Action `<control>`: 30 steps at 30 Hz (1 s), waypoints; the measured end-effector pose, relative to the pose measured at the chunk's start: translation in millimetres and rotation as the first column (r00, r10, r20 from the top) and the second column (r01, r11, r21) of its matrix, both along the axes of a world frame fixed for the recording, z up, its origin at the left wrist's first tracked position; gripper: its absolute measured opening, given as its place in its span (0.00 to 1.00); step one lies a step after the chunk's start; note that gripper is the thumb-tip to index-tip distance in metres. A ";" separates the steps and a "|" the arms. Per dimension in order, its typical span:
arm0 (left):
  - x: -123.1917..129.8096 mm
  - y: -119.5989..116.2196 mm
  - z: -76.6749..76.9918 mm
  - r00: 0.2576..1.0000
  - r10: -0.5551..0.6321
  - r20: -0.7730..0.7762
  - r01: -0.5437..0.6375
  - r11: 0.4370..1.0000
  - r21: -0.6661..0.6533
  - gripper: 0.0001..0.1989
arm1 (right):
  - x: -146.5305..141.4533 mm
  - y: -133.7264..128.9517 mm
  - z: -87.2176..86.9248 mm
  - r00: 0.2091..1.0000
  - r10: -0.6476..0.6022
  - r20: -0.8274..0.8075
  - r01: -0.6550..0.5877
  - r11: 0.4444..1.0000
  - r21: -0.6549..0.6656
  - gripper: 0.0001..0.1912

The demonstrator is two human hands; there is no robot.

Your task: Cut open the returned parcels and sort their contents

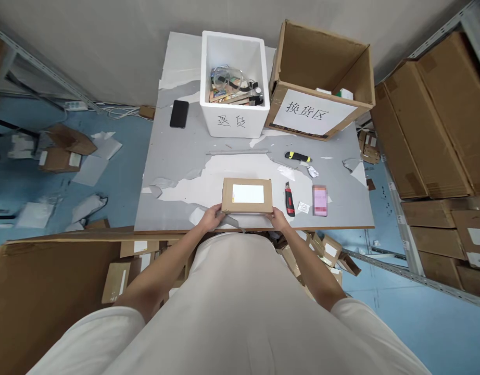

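Head view: at the near edge of the bench (169, 172) is a box (248, 207), probably light and stiff, its contents hidden and possibly fragile. The fingers of the left hand (211, 217) and right hand (279, 219) grip its near corners, a sound hold; the label (248, 194) looks smoother, likely more slippery.

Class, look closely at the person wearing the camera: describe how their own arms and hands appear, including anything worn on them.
The short sleeves are plain white, matching the shirt, with no visible markings. Below them the forearms are bare. The left hand and right hand are ungloved, and no watch shows.
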State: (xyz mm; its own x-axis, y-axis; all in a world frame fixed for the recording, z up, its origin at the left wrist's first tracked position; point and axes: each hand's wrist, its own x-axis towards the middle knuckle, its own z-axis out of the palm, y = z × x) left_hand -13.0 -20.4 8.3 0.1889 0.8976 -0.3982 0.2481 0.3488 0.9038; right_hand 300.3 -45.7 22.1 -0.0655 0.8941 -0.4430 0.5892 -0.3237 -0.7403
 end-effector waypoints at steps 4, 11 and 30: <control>-2.8 -2.3 16.7 0.999 -0.026 0.022 0.024 0.997 0.079 0.28 | 11.1 5.0 19.3 0.999 0.032 0.015 -0.032 0.999 0.040 0.13; 10.7 9.0 38.2 0.991 0.114 -0.064 -0.110 0.992 0.055 0.24 | 12.1 26.7 46.5 0.984 0.023 0.177 -0.047 0.990 0.134 0.25; 4.9 5.1 7.3 0.994 -0.021 -0.103 0.021 1.000 -0.002 0.45 | 37.8 19.9 -1.4 0.986 -0.108 -0.124 0.111 0.993 0.024 0.34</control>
State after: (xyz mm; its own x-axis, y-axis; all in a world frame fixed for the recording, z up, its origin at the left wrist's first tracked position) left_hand -8.1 -15.3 15.6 0.1654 0.8937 -0.4171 0.3467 0.3432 0.8729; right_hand 338.1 -25.8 20.7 -0.0183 0.9118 -0.4103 0.4559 -0.3576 -0.8150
